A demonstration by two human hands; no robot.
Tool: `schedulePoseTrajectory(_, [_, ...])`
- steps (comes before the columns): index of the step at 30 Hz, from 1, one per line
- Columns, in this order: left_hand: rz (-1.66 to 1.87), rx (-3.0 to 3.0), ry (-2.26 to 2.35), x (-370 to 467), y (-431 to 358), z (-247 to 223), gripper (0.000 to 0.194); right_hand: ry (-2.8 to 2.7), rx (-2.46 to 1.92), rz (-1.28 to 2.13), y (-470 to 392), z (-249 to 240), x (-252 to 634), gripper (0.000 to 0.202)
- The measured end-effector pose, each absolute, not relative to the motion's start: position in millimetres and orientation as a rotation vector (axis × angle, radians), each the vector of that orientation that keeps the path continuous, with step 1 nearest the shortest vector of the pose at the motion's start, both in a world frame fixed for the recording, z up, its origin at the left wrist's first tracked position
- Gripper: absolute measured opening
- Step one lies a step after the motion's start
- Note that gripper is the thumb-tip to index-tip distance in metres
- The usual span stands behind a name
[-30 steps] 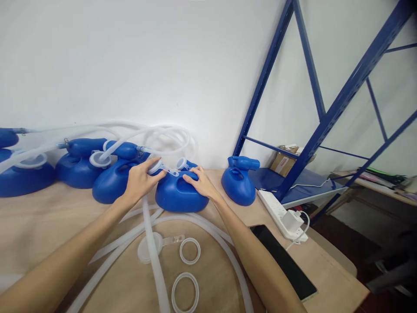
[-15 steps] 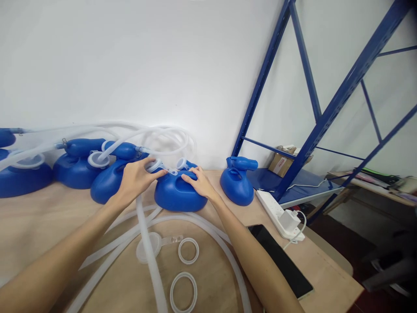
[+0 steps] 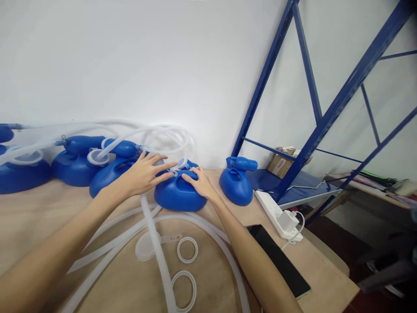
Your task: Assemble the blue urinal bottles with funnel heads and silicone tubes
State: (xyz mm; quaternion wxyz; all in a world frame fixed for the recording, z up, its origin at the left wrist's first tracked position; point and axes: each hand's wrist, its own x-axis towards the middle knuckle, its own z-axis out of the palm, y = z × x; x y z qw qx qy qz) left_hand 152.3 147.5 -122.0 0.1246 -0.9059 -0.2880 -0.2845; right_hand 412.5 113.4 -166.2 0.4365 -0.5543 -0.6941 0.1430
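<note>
A blue plastic urinal bottle [image 3: 177, 196] stands on the table, its handle toward me. My right hand [image 3: 201, 182] grips the handle end from the right. Over the bottle's left side is my left hand [image 3: 149, 172], fingers stretched out and spread, by a translucent cap strap [image 3: 175, 173]. The cap itself is mostly hidden behind those fingers. Behind the handle, a clear ring-shaped neck piece [image 3: 183, 163] sticks up. One translucent hose [image 3: 159, 256] runs from below my left hand toward me.
More blue bottles with hoses, such as one bottle [image 3: 73, 171], line the left. Another bottle [image 3: 237, 187] stands right, near a power strip [image 3: 276, 213] and a phone [image 3: 280, 261]. Two white rings [image 3: 187, 250] and a flat strapped cap [image 3: 146, 247] lie in front. Blue shelving [image 3: 321, 126] rises behind.
My left hand has let go of the cap strap; its pinched fingers have spread out over the bottle's left side. My right hand keeps its grip on the bottle.
</note>
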Motion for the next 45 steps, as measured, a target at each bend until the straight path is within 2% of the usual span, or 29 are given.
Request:
schedulePoseTrajectory(11, [-0.713,-2.614,-0.793,148,170,-122,0.053,-1.745,-1.394,0.358,115,-168,413,0.041])
schedulePoseTrajectory(21, [-0.465,-2.41,-1.268,171,141,-108,0.058,-1.747,-1.434,0.34,113,-166,411,0.04])
schedulePoseTrajectory(29, [-0.404,-2.568,-0.829,160,146,-101,0.04,-1.734,-1.438,0.351,112,-165,410,0.037])
schedulePoseTrajectory(36, [-0.423,-2.487,-1.104,173,134,-102,0.038,-1.742,-1.421,0.349,111,-165,410,0.038])
schedulePoseTrajectory(45, [-0.512,-2.533,-1.213,178,130,-98,0.03,-1.736,-1.417,0.376,112,-166,411,0.041])
